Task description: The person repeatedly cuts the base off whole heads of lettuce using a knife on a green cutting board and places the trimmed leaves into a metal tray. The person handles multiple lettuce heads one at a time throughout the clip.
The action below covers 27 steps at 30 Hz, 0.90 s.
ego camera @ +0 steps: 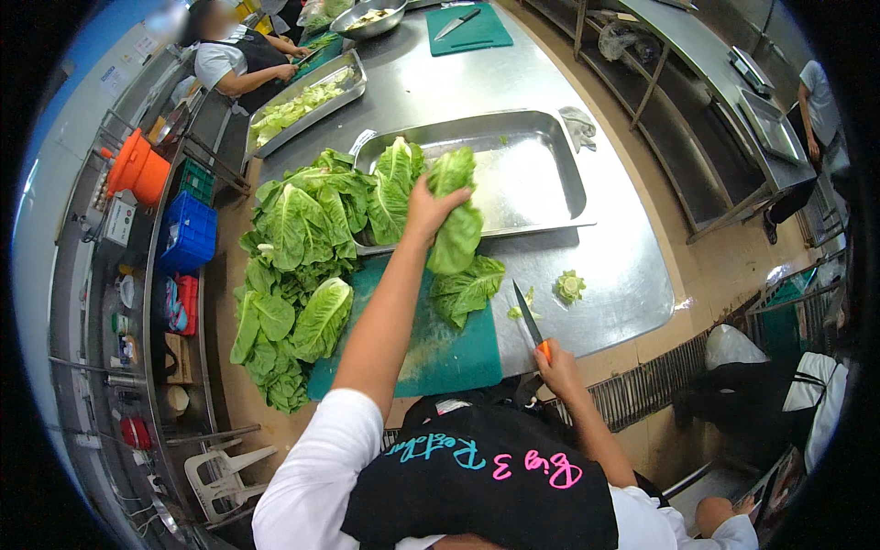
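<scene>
My left hand (434, 210) grips a romaine lettuce head (457, 237) over the near rim of a steel tray (543, 130). In my right hand (558, 368) is a knife (529, 316) with an orange handle, its dark blade pointing away from me over the steel table. A loose romaine leaf (469, 289) lies on the green cutting board (440, 354). Beside the blade are small leaf scraps (517, 311), and farther right sits a cut lettuce base (570, 286). A large pile of romaine (295, 234) covers the board's left side, and another head (397, 182) rests in the tray.
A second tray (309, 103) holds cut leaves, near a co-worker (237, 65) cutting greens. Another knife (457, 24) lies on a far green board (474, 41). A grey cloth (579, 128) touches the tray's right end. Shelving (182, 330) stands at left; another person (818, 103) stands at right.
</scene>
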Tool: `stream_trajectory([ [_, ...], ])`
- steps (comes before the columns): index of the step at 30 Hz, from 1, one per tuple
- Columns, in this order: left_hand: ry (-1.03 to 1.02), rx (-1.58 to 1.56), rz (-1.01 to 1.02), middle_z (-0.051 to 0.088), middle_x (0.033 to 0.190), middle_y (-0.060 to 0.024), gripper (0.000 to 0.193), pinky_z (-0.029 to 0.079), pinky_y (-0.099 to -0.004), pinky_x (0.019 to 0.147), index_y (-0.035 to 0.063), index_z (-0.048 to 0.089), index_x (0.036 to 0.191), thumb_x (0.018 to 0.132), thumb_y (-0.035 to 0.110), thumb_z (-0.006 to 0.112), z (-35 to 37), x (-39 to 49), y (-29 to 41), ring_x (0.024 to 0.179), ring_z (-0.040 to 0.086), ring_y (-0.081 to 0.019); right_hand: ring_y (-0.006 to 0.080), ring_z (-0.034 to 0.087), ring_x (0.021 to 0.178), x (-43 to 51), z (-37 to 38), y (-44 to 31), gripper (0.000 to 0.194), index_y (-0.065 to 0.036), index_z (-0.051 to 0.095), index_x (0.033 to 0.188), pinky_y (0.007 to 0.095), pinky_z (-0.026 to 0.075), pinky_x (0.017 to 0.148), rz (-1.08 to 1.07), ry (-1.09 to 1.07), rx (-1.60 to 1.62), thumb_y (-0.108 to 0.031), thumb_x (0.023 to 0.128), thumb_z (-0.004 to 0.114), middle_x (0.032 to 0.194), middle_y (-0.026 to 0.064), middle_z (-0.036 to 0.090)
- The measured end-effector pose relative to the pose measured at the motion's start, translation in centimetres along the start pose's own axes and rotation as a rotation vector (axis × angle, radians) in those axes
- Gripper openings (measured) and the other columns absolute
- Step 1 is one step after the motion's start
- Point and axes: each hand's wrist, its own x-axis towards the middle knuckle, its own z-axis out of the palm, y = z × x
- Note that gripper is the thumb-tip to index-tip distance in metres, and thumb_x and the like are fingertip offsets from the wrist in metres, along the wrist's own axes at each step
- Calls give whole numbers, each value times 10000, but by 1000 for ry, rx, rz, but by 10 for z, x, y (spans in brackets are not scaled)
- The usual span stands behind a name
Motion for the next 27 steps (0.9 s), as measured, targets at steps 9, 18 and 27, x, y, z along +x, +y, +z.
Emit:
stream_trajectory([
  [9,63,616,289,594,1117,-218,848,486,-396,865,-28,489,1207,614,492,801,41,103,11,991,605,-333,470,576,777,-10,-16,13,274,-12,508,932,508,443,648,22,2,76,-277,885,564,788,269,604],
  [18,-658,1191,283,496,1214,-182,567,463,-436,883,71,477,1254,742,212,678,22,-107,-34,990,576,-351,456,582,793,-8,-29,11,239,-12,512,939,468,449,656,38,0,154,-229,870,587,801,267,601],
  [27,-64,486,76,584,1060,-217,426,448,-385,902,16,572,1116,690,35,578,-20,-10,-16,1044,559,-345,401,597,693,-2,-29,22,259,-3,520,926,415,447,597,-1,-3,116,-231,854,619,735,233,594],
])
